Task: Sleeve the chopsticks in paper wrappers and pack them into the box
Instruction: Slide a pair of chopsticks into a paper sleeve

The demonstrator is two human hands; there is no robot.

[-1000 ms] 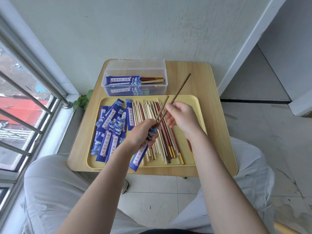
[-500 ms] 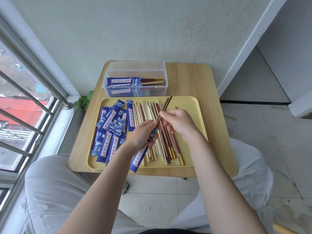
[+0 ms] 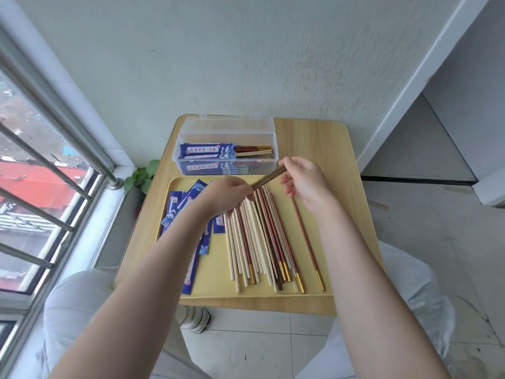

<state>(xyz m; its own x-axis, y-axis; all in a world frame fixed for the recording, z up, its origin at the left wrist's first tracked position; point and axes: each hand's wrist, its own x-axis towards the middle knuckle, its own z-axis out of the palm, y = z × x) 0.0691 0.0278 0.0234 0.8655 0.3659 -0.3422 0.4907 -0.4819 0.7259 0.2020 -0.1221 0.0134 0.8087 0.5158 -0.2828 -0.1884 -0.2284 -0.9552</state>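
The left hand (image 3: 228,196) is closed around a blue paper wrapper, mostly hidden beneath it. The right hand (image 3: 306,181) pinches a pair of dark brown wooden chopsticks (image 3: 269,177), their tips at the left fist. Best keep both sticks parallel so they enter together. The clear plastic box (image 3: 226,144) sits behind the yellow tray (image 3: 314,203).

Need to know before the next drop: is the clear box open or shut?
Open. The clear box has its lid tipped back toward the wall, and sleeved chopsticks lie exposed inside.
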